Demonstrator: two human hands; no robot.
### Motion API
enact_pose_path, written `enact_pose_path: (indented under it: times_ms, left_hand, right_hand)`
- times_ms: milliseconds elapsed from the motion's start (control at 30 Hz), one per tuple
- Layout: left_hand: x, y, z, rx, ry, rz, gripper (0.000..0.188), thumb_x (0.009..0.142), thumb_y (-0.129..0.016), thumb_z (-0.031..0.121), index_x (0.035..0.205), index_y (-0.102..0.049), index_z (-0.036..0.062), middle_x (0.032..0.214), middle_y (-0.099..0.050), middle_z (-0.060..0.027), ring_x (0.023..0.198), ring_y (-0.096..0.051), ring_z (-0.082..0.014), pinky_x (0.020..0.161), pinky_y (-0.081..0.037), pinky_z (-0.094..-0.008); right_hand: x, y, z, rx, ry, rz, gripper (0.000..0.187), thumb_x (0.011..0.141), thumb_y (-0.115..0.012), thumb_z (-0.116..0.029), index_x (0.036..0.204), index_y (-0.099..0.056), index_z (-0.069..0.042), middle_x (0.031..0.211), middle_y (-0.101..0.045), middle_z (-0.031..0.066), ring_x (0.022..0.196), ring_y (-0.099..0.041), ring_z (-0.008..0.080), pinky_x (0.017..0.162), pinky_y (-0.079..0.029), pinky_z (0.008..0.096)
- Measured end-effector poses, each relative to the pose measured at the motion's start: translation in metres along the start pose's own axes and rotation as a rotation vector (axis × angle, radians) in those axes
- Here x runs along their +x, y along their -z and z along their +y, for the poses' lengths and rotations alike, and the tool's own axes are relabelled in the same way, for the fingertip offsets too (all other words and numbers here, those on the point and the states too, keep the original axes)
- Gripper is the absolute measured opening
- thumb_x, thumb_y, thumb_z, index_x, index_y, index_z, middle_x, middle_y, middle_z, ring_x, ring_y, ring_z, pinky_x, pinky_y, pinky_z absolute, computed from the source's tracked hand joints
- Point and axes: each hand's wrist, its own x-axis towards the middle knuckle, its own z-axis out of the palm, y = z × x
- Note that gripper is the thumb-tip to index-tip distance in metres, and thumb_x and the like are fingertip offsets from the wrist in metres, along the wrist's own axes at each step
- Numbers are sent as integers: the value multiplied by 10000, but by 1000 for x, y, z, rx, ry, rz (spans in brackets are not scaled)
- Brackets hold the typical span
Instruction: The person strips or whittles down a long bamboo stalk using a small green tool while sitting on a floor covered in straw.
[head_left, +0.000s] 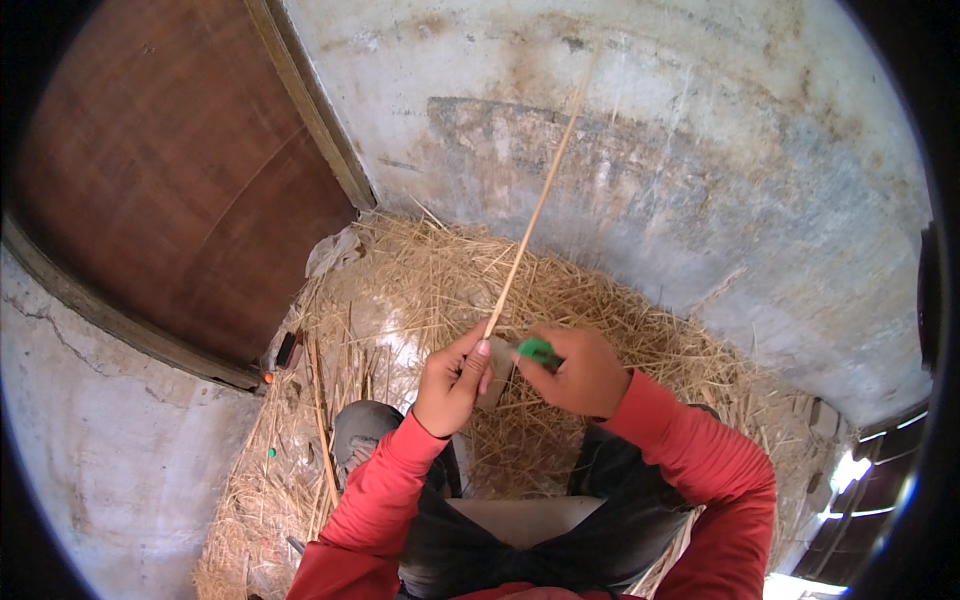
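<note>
My left hand [450,388] is closed around the lower end of a long, thin, pale wooden stick [543,195]. The stick slants up and away to the right, its far tip faint against the wall. Close beside that lower end, my right hand [583,372] is closed on a small green object [540,352]. Motion blurs the green object and fingers hide part of it, so its kind cannot be told. Behind and below the hands, a beige flat-sided block [496,372] is partly covered by them.
Loose straw [610,290] covers much of the floor. More long sticks [323,430] lie at the left, near a small dark object [288,350] and a green bit [271,453]. A brown door panel [180,170] and a stained wall [700,180] bound the space; bricks [823,420] lie far right.
</note>
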Motion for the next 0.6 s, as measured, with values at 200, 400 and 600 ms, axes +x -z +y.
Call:
enact_pose_path:
  times_ms: [200,400,600]
  left_hand:
    - [-4,-1,8,-248,125,-181,407,1092,-426,212,1454,-480,35,598,-399,46,489,-360,-46,476,-317,-207]
    - [-4,-1,8,-269,141,-182,413,1097,-405,213,1459,-466,24,584,-361,48,462,-327,-47,454,-301,-210]
    - [-5,-6,7,-310,137,-174,431,1094,-420,220,1476,-450,25,596,-311,52,467,-273,-53,440,-258,-222]
  right_hand:
    - [9,18,24,-19,-127,-43,331,1023,-525,-298,913,-601,5,624,-535,214,560,-565,372,559,-421,449]
    - [6,11,24,-99,24,27,382,1022,-532,-340,890,-585,14,653,-547,231,608,-571,417,585,-435,470]
    - [2,11,17,-126,-70,-133,377,1015,-531,-359,979,-631,2,693,-598,232,639,-605,432,589,-452,493]
